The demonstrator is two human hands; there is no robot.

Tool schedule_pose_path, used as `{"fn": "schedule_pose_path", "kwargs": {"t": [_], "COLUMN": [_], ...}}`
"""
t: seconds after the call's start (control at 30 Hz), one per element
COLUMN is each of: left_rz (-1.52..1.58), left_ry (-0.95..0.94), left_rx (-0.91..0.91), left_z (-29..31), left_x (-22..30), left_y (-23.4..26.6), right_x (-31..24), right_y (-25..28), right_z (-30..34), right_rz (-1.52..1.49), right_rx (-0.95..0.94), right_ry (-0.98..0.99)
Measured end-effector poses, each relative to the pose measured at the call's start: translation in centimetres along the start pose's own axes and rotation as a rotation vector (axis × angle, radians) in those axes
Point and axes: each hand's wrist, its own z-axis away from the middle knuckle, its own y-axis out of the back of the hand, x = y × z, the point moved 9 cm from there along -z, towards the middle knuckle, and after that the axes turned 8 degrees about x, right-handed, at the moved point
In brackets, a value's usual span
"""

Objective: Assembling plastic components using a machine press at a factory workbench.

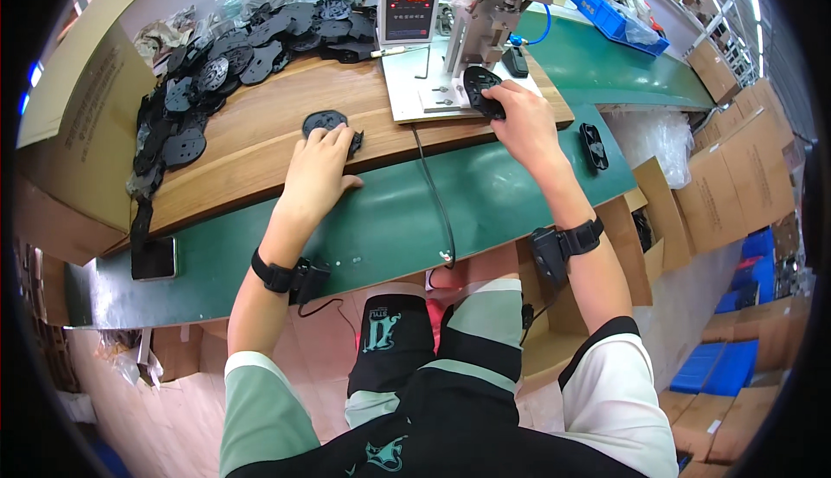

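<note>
My right hand (525,121) pinches a black oval plastic cover (481,89) by its near right edge, holding it tilted at the front of the press (480,28), over its white base plate (407,89). On the wooden board (260,123) at the left lies another black oval plastic cover (324,120). My left hand (317,166) rests flat at its near edge, fingers stretched and thumb apart. Beside those fingers a small black piece (356,142) shows, partly hidden. Both wrists wear black straps with small boxes.
A heap of black plastic covers (251,41) curves along the board's back and left. A counter box (407,6) with red digits stands beside the press. A black part (594,147) lies on the green table, right; a phone (154,258), left. Cardboard boxes (736,162) stand at the right.
</note>
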Motion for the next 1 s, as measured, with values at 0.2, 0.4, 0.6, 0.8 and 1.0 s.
{"fn": "schedule_pose_path", "kwargs": {"t": [0.2,0.4,0.6,0.8,1.0], "left_rz": [-0.042,0.124,0.077,0.108,0.152], "left_ry": [0.147,0.163,-0.188,-0.426,-0.593], "left_rx": [0.161,0.242,0.412,0.34,0.3], "left_z": [-0.8,-1.3,-2.7,-7.1,-11.7], "left_x": [2.7,2.9,10.9,17.6,19.6], "left_y": [2.6,3.8,4.7,2.2,-2.3], "right_x": [1.3,-3.0,0.9,7.8,10.9], "right_y": [1.9,10.4,10.4,0.9,-7.7], "right_z": [0.3,11.1,31.1,47.0,55.5], "right_rz": [-0.231,-0.545,-0.428,-0.405,-0.461], "right_rx": [0.187,0.474,0.506,0.33,0.338], "right_ry": [-0.012,0.011,-0.445,-1.126,-1.188]}}
